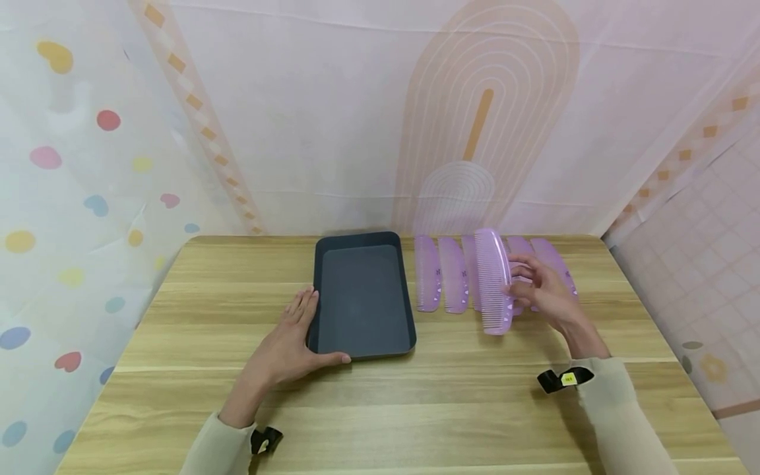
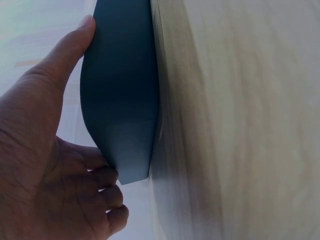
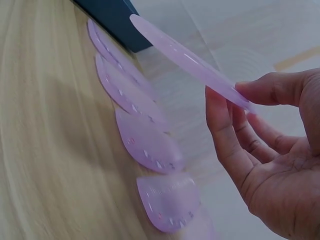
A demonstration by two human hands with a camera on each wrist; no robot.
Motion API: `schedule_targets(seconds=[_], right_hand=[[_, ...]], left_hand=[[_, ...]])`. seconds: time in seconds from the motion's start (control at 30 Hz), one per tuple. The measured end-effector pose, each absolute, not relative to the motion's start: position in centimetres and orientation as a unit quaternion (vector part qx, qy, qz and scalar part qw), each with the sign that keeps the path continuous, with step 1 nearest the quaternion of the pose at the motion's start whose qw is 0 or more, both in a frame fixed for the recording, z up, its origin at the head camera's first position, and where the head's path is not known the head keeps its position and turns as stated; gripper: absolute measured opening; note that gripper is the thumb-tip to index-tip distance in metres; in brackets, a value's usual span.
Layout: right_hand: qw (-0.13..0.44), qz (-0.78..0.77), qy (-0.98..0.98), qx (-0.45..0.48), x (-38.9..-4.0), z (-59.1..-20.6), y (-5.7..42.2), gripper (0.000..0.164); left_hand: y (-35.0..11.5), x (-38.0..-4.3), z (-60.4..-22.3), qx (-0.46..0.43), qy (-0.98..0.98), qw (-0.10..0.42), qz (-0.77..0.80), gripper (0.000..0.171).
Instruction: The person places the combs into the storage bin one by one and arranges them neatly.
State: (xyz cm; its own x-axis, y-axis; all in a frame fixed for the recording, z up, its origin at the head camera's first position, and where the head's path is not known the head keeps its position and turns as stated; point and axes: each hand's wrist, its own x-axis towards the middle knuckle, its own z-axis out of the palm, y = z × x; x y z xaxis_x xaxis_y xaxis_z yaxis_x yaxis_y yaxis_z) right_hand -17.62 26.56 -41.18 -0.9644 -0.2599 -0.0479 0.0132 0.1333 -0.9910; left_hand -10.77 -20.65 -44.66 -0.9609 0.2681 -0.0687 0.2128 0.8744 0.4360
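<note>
My right hand pinches a purple comb by its spine, thumb on one face and fingers on the other. In the right wrist view this comb is raised above the table, seen nearly edge-on. Behind it several matching combs lie in a row, partly covered by the held comb and the hand. A dark grey rectangular tray sits left of the row. My left hand rests at its near left corner, fingers along the left side and thumb at the front edge; the tray's outer wall fills the left wrist view.
The wood-grain table reaches back to a patterned cloth wall. More patterned cloth hangs at the left and right sides. The leftmost comb lies close beside the tray's right side.
</note>
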Motion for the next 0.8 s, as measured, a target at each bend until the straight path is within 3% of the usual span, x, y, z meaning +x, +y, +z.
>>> schedule_targets(seconds=[0.8], right_hand=[[0.134, -0.667, 0.724, -0.111, -18.1, -41.7, 22.1, 0.068]], left_hand=[[-20.8, -10.9, -44.7, 0.127, 0.966, 0.059, 0.217, 0.138]])
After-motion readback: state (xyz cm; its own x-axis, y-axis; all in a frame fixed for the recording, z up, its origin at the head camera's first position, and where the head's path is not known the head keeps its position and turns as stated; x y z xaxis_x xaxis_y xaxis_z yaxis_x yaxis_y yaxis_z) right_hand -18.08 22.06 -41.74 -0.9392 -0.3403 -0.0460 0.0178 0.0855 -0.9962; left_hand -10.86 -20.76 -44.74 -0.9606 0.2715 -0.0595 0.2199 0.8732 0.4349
